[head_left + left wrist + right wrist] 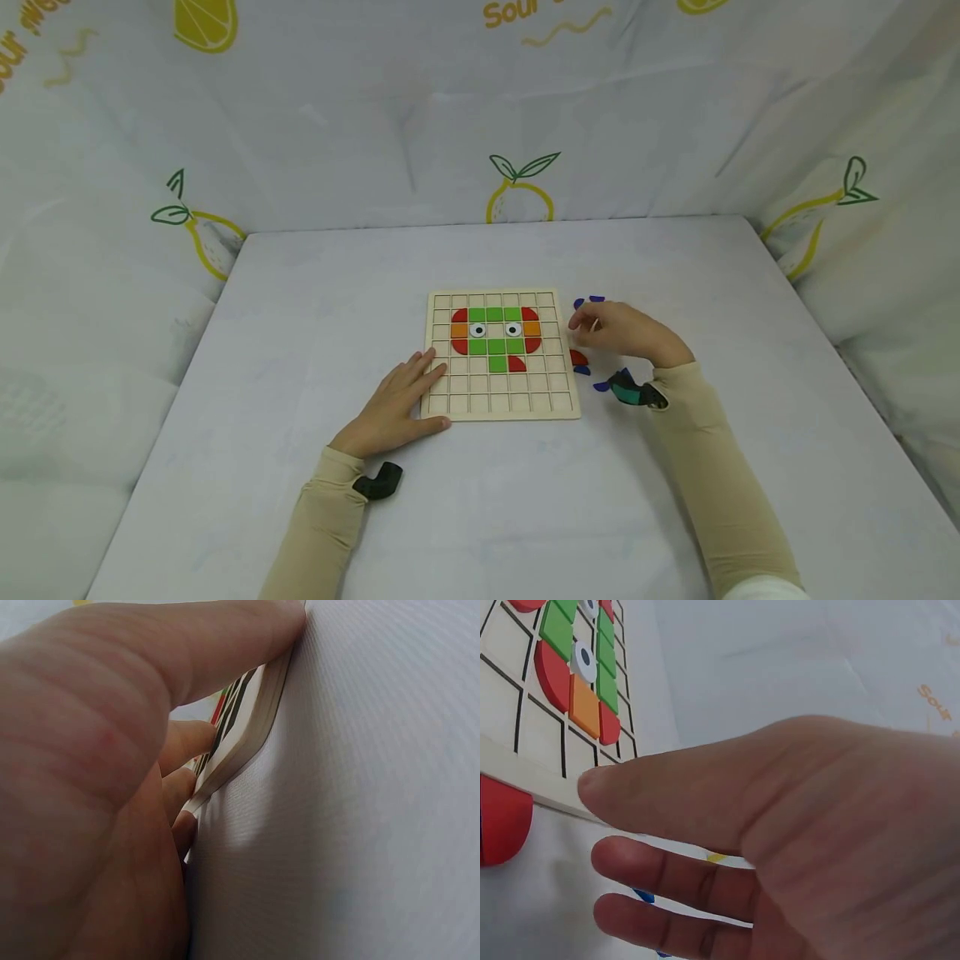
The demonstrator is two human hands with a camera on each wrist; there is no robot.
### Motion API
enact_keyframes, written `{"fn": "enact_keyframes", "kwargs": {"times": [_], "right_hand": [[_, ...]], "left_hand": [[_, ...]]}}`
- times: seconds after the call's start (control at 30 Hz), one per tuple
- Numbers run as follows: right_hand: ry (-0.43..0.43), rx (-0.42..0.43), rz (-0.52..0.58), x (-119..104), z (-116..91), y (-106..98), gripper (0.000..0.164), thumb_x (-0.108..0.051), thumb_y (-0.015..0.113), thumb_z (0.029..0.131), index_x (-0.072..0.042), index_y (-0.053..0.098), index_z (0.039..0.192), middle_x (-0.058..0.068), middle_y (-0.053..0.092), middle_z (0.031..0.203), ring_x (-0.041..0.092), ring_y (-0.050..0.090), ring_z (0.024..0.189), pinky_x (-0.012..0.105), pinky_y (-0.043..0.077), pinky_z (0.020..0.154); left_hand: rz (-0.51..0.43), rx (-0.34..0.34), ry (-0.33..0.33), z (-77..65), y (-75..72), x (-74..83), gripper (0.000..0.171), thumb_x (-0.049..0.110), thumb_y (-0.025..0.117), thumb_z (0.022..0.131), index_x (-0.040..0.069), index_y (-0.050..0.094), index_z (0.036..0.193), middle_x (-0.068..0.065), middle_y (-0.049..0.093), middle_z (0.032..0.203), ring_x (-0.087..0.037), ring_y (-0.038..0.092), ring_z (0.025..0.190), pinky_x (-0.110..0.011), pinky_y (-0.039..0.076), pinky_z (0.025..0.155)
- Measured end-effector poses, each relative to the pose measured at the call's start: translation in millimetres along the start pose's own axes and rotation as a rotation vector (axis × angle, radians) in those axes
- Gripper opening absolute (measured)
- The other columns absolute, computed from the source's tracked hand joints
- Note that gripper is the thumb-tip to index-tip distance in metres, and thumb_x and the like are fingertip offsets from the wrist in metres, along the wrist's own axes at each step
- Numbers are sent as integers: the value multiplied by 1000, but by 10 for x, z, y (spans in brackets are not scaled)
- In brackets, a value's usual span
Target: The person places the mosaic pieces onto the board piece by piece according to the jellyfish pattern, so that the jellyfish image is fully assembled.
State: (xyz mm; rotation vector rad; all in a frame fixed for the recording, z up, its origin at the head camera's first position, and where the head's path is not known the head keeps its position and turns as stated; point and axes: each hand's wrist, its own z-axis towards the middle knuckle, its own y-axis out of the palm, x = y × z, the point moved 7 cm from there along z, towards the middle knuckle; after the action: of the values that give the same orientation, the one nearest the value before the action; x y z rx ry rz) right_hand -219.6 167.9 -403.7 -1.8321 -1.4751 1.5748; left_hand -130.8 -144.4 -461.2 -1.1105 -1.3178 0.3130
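A square wooden grid board (465, 404) lies on the table. Set into it are green squares (498, 364), red quarter-round pieces (517, 363), orange squares (532, 329) and two white eye pieces (477, 330). My left hand (393, 408) rests at the board's lower left, fingers spread on its edge and thumb by its near corner. Beyond the right edge hovers my right hand (626, 332), fingers loosely bent; in the right wrist view its thumb and fingers are apart with nothing between them. Below it, a loose red piece (578, 357) lies by the board.
Loose blue pieces lie right of the board: one piece (597, 298) beyond my right hand, another blue piece (582, 371) under the red one, and a blue piece (602, 387) near the right wrist strap. A white cloth (360, 150) with lemon prints hangs behind the white table (540, 517).
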Motion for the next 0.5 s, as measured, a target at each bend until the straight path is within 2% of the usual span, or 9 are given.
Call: {"fn": "enact_keyframes", "kwargs": {"times": [0.17, 0.3, 0.5], "right_hand": [[53, -96, -25, 85, 35, 110, 25, -22, 64, 97, -7, 66, 117, 9, 66, 106, 25, 58, 97, 34, 53, 82], [61, -150, -34, 127, 62, 188, 22, -21, 67, 95, -7, 67, 112, 7, 65, 101, 22, 56, 93, 30, 50, 78], [40, -131, -44, 127, 111, 212, 14, -16, 66, 96, -7, 67, 106, 6, 67, 96, 20, 57, 87, 28, 49, 76]], "left_hand": [[-6, 0, 3, 0, -2, -6, 87, 44, 72, 90, 18, 29, 161, 1, 9, 173, -24, 4, 161, -50, 6, 131], [-8, -3, 15, 2, 0, 3, 87, 44, 72, 91, 17, 29, 161, -1, 8, 173, -26, 4, 161, -51, 6, 131], [-1, 1, 14, -2, -8, 9, 87, 43, 72, 91, 16, 29, 161, -1, 9, 173, -26, 4, 161, -51, 5, 131]]}}
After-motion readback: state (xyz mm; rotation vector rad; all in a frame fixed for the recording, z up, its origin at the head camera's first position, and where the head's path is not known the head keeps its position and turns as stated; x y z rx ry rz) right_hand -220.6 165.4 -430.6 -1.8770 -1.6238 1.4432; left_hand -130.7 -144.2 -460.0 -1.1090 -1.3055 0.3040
